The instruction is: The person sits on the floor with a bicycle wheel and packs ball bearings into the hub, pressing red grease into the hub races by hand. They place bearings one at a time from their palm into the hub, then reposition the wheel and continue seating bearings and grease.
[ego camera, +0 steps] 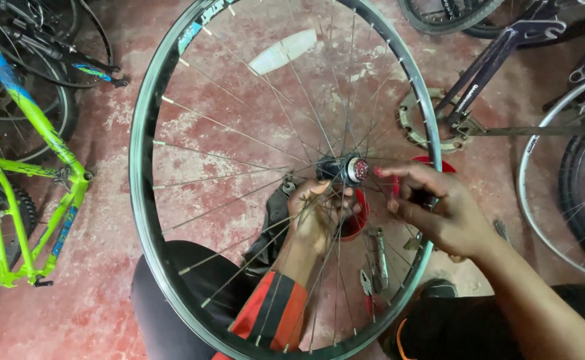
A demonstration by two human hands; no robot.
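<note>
Near the middle of the scene the bare wheel (152, 167) stands upright — light but stiff, best gripped at its hub (346, 170), where the left hand (316, 217) clamps and the right hand (439, 207) pinches — thin spokes (226, 127) look bendable.

Spokes (239, 130): they fence your left hand (316, 217) under the wheel; only narrow gaps near the hub (347, 169).
Rim (142, 200): rings the space.
Right side: your right hand (439, 207) has free approach.
Floor below: red bowl (356, 223), pliers (367, 287).
Left: green bike (19, 167), well apart.
</note>
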